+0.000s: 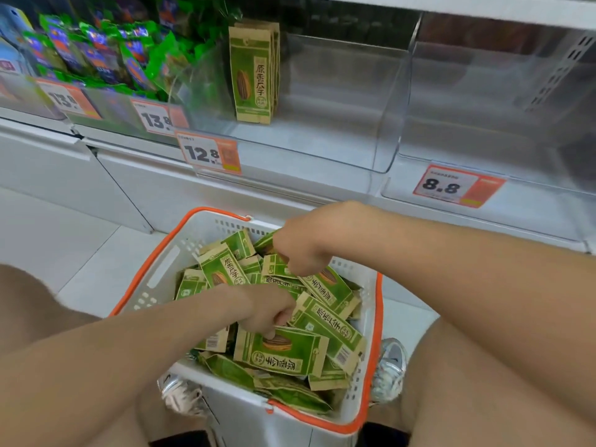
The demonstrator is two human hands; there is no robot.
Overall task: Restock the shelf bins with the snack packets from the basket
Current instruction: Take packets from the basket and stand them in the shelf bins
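The middle price tag (208, 154) on its clear bin (322, 143) reads 12.8, the right price tag (451, 186) 8.8. Two left price tags (158, 119) begin 13, last digit unclear. Standing packets (253, 71) and basket packets (280, 350) bear 原香瓜子.

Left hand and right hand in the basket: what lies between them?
In the head view, only loose green sunflower seed packets lie between the left hand and the right hand, inside the white basket.
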